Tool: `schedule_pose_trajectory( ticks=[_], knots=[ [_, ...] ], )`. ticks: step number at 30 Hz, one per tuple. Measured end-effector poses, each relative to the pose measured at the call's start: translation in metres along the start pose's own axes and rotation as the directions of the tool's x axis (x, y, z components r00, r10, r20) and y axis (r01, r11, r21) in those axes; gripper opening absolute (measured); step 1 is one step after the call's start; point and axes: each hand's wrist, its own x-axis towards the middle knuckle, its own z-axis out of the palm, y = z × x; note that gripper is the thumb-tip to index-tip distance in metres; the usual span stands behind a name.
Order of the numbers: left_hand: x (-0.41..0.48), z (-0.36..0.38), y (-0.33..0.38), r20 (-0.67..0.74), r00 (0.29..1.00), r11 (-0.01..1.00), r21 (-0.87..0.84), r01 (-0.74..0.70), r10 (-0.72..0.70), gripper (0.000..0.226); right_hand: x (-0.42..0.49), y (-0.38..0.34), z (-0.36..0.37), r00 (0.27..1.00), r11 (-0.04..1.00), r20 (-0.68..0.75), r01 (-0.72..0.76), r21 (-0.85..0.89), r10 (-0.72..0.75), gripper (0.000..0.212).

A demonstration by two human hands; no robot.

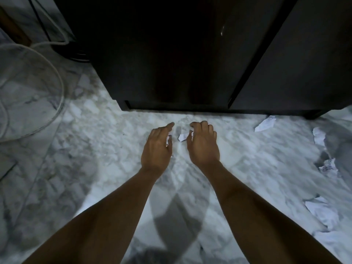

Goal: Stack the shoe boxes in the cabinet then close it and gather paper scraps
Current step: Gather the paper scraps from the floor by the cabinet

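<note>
A dark cabinet (171,54) stands on the marble floor with its doors closed; no shoe boxes are in sight. Both my hands hover low over the floor just in front of it. My left hand (157,146) has a bit of white paper showing under its palm, its index finger stretched forward. My right hand (202,143) has curled fingers, with white paper showing at its thumb. A small white scrap (182,137) lies on the floor between the two hands. More crumpled scraps lie to the right: one near the cabinet foot (265,123), another (319,137), a printed one (328,167).
A larger crumpled sheet (322,211) lies at the lower right. A white cable (57,77) loops over the floor at the left, near a dark round base (76,52). Marble floor (95,130) spreads around my arms.
</note>
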Motion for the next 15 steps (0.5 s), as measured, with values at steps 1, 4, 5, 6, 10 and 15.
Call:
schedule_pose_trajectory(
  ticks=[1,4,5,6,10,15],
  knots=[
    [0.001,0.0,-0.001,-0.002,0.999,0.999,0.014,-0.042,0.042,0.03,0.0,0.0,-0.001,1.0,1.0,0.0,0.005,0.021,-0.005,0.031],
    [0.005,0.004,-0.004,-0.011,0.995,0.994,0.045,-0.099,0.099,0.013,-0.001,0.003,-0.003,0.999,0.995,-0.039,-0.012,0.102,0.016,0.039],
    [0.005,0.005,-0.004,-0.013,0.994,0.993,0.054,-0.105,0.106,0.011,-0.001,0.003,-0.003,0.998,0.993,-0.053,-0.009,0.117,0.015,0.038],
    [0.006,0.006,-0.005,-0.02,0.994,0.992,0.065,-0.107,0.108,0.012,0.0,0.004,-0.001,0.998,0.993,-0.065,0.001,0.114,0.007,0.033],
    [0.007,0.011,-0.008,-0.08,0.994,0.99,0.129,-0.061,0.072,0.022,0.001,0.003,0.005,0.997,0.999,-0.074,0.0,0.044,0.003,0.023],
    [0.002,0.003,-0.005,-0.074,0.994,0.99,0.126,-0.068,0.078,0.018,-0.016,-0.002,0.005,0.996,0.998,-0.089,-0.023,0.063,0.029,0.024]
  ],
)
